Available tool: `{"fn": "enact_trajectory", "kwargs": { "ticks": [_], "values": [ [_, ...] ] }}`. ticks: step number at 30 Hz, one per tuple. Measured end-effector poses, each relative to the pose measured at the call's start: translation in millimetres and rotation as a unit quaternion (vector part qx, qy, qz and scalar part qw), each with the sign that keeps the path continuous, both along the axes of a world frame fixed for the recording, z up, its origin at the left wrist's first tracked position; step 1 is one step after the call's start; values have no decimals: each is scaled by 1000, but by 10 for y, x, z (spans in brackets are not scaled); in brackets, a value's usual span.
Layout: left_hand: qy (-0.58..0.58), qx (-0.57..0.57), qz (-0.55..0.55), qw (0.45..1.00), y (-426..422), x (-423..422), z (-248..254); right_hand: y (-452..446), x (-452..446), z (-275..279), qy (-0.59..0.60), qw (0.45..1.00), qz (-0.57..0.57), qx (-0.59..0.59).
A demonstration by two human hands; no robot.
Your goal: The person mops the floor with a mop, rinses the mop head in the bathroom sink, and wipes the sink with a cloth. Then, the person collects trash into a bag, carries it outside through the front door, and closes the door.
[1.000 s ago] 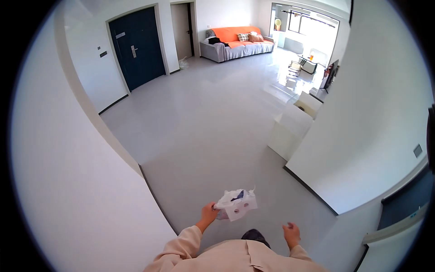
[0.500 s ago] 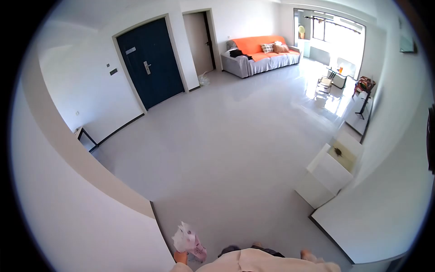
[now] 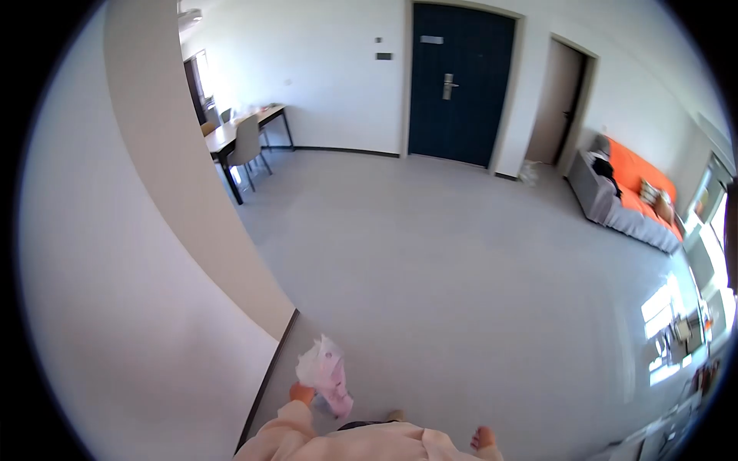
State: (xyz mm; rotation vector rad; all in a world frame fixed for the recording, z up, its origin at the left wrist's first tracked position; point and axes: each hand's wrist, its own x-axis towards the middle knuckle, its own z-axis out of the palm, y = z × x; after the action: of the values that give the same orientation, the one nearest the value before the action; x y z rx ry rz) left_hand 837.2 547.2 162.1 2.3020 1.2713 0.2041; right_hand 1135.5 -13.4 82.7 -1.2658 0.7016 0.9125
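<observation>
At the bottom of the head view, my left hand (image 3: 301, 393) is closed around a thin plastic bag (image 3: 326, 370), white at the top and pink below. The bag puffs up above the fingers and hangs near the corner of the wall on the left; its contents, if any, cannot be made out. My right hand (image 3: 483, 439) hangs low beside my body with its fingers loosely apart and nothing visible in it. Pale sleeves cover both arms.
A wall corner (image 3: 286, 326) with a dark baseboard stands close on my left. Beyond it are a table (image 3: 223, 139) and a grey chair (image 3: 247, 140). A dark blue door (image 3: 463, 96) is ahead, and a sofa with an orange cover (image 3: 626, 173) sits at the right.
My view has swung left: the door and sofa now appear further right, and the table and chair have come into sight. The bag stays in my left hand.
</observation>
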Motion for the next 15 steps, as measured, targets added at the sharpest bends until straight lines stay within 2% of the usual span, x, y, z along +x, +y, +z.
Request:
{"fn": "enact_trajectory", "kwargs": {
  "ticks": [2,4,7,10,11,12,14,15],
  "values": [
    [-53,-84,131,986,26,711,207,283,313,449,24,992,17,-125],
    [-95,-105,152,978,97,1401,217,485,748,621,38,981,50,-183],
    [-107,-83,115,984,311,2498,276,790,1630,644,43,973,91,-209],
    [-114,-113,150,976,548,3338,100,1079,2588,623,33,964,127,-231],
    [-107,-147,192,964,529,3681,499,1201,2982,634,24,963,139,-229],
    [-112,-146,196,963,614,3995,461,1343,3386,665,12,962,152,-227],
    [-214,-156,209,941,841,4481,356,1618,4179,737,-19,962,170,-215],
    [-211,-151,206,943,1006,4705,373,1773,4561,764,-41,960,180,-210]
  ]
}}
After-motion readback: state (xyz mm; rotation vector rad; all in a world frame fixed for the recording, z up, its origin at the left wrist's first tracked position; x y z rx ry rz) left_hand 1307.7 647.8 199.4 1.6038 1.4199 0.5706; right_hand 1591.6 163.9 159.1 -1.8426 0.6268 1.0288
